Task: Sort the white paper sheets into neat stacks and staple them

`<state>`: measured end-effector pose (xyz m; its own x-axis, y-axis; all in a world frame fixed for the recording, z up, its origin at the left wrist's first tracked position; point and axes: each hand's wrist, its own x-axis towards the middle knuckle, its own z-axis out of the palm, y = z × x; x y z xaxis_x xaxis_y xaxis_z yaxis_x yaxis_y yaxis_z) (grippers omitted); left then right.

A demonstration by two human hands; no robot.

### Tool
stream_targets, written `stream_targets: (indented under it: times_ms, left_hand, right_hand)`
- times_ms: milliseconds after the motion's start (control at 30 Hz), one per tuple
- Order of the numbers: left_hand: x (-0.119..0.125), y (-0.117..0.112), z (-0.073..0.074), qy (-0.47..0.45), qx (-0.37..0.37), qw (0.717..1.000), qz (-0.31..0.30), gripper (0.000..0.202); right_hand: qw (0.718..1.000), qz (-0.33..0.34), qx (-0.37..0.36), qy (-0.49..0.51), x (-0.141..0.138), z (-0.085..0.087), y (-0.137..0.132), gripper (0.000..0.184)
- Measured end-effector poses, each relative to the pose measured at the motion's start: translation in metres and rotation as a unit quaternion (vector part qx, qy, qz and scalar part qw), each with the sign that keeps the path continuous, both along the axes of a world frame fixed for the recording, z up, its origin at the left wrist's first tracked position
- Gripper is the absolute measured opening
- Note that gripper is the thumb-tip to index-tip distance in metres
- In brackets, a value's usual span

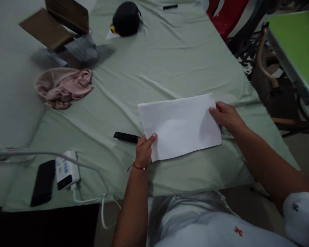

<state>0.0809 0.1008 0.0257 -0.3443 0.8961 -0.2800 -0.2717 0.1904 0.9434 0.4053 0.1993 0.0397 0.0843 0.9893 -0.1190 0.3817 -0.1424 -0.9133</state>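
A white sheet of paper point(182, 125), perhaps folded or several layers thick, is held between my two hands above the cloth-covered table. My left hand point(144, 148) grips its lower left corner, thumb on top and fingers underneath. At the right edge, my right hand point(225, 115) pinches the paper near the upper corner, the thumb on its face. Just left of my left hand lies a slim black object point(126, 137), partly hidden by that hand; its kind is unclear.
Pale green cloth point(185, 68) covers the table. On it are a crumpled pink cloth point(67, 87), an open cardboard box point(67, 31), a black rounded object point(126, 19), a black phone point(43, 182) and a white power bank point(67, 169) with a cable. A green-topped table point(296, 44) stands right.
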Motion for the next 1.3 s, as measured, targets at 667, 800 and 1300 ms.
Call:
stream_targets:
  times_ms: [667,800,1300]
  left_hand:
    - [-0.005,0.001,-0.027,0.023,0.073,0.996,-0.05,0.045]
    - [-0.004,0.003,-0.024,-0.017,0.069,0.997,-0.037,0.047]
    - [-0.004,0.0,-0.027,0.204,0.115,0.972,-0.013,0.051]
  right_hand:
    - [0.98,-0.007,0.084,0.18,-0.007,-0.032,0.014,0.038]
    - [0.978,-0.005,0.081,0.193,-0.007,-0.03,0.013,0.035]
    - [0.989,0.013,0.143,-0.03,-0.015,-0.029,0.013,0.067]
